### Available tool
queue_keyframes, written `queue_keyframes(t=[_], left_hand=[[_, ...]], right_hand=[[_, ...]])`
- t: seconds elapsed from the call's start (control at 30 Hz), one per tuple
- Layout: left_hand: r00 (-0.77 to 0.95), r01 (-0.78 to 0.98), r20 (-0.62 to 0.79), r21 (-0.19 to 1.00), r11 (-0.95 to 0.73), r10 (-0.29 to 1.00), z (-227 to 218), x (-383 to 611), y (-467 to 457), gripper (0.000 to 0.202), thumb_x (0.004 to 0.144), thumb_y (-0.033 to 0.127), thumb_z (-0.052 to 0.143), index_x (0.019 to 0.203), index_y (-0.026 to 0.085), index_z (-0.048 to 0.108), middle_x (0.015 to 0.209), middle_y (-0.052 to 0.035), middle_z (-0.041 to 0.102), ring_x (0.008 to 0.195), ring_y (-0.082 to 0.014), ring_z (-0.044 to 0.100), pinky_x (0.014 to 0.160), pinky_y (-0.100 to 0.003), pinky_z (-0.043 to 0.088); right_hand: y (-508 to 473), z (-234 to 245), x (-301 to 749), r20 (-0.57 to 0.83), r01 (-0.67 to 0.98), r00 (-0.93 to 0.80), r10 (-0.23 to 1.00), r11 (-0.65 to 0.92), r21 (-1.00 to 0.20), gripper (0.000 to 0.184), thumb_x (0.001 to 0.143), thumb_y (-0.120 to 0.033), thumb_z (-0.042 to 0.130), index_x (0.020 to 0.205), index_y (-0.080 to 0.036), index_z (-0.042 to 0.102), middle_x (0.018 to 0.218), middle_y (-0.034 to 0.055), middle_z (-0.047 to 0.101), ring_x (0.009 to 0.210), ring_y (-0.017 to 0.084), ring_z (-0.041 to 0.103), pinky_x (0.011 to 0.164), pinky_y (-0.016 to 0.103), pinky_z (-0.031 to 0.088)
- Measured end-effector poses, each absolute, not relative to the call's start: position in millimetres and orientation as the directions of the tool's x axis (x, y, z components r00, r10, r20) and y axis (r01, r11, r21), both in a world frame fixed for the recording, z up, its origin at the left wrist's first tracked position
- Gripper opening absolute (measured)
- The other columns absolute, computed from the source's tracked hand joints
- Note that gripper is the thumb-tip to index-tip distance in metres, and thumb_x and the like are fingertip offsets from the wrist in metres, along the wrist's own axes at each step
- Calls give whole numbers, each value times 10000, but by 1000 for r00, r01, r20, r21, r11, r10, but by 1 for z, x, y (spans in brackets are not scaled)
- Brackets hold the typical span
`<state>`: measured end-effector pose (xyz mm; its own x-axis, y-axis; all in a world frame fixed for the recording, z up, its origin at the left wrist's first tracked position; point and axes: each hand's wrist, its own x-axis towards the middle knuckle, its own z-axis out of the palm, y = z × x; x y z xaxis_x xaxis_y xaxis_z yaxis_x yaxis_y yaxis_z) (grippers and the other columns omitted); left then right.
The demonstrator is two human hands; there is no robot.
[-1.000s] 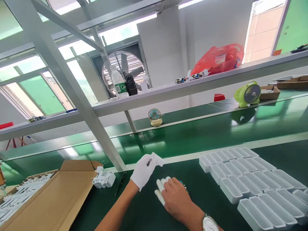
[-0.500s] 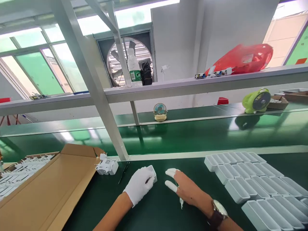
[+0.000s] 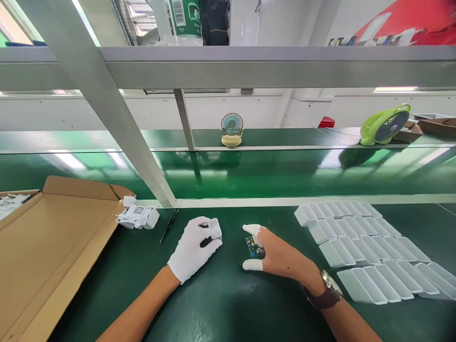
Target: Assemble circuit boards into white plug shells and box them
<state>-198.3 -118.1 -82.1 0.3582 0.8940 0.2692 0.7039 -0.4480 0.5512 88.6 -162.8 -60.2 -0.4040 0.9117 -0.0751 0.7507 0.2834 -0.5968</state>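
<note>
My left hand [image 3: 192,249], in a white glove, is closed around a small white plastic casing [image 3: 214,229] on the green mat. My right hand [image 3: 276,256], bare with white finger cots and a wristwatch, pinches a small green circuit board [image 3: 252,247] between thumb and forefinger just right of the casing. The two hands are a short gap apart, low over the mat.
An open cardboard box [image 3: 53,237] lies at the left, with a pile of white casings [image 3: 137,217] and black tweezers [image 3: 168,224] beside it. Rows of white trays [image 3: 359,242] cover the right. A slanted metal post [image 3: 107,114], a small fan [image 3: 231,129] and a lime fan [image 3: 384,125] stand behind.
The head camera tilted down. My left hand brought the casing down to the mat. My right hand now shows the circuit board pinched in its fingertips.
</note>
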Motion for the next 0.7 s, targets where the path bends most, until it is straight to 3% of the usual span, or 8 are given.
queue_keyframes(t=[0.07,0.17,0.3,0.4,0.5,0.63,0.7], left_hand=[[317,716,209,588,-378,925,-85,-198,-117,381,833,303,718,1210,325,670,1429,-41,545,1388,-290,461,1144,-466,414],[250,719,114,643,-263,962,-89,-199,-115,824,784,372,772,1515,324,396,1579,-67,432,1474,-325,388,1203,-505,352],[210,745,-48,655,-128,977,-94,-197,-110,1059,747,450,797,1610,343,192,1605,-76,424,1490,-394,347,1170,-572,351],[198,757,-76,645,-103,977,-98,-195,-108,1034,768,483,768,1616,304,206,1556,-92,488,1469,-392,373,1165,-559,347],[213,753,-26,641,-147,977,-101,-193,-109,855,788,460,742,1543,291,379,1503,-75,537,1429,-349,428,1160,-502,368],[231,713,51,671,-204,972,-102,-192,-114,659,756,378,763,1365,286,528,1322,-39,636,1226,-285,582,1081,-448,449],[245,674,94,699,-239,965,-102,-193,-119,605,756,334,761,1316,283,537,1277,-32,636,1167,-259,606,1050,-423,474]], right_hand=[[-160,-62,97,-79,793,-394,916,295,-532,805,816,-456,768,1507,-195,448,1495,148,512,1368,330,484,1118,461,421],[-155,-69,113,-102,846,-381,919,302,-440,729,805,-262,725,1487,-177,481,1478,152,534,1424,336,424,1160,487,374],[-150,-74,124,-93,825,-402,911,317,-467,737,828,-167,612,1537,-178,410,1386,133,587,1313,290,523,1087,432,450],[-150,-70,121,-56,815,-425,903,355,-459,654,845,-123,553,1490,-182,463,1218,110,639,1125,262,598,985,399,494],[-151,-64,114,-22,813,-440,898,388,-434,516,858,-113,519,1369,-179,553,1051,90,633,965,245,591,869,379,507],[-152,-56,102,10,777,-471,882,420,-469,223,825,-153,584,1031,-215,643,986,61,598,931,226,562,826,347,504],[-154,-54,96,32,759,-469,883,421,-496,185,810,-165,605,980,-229,641,1011,58,592,922,219,562,799,335,515]])
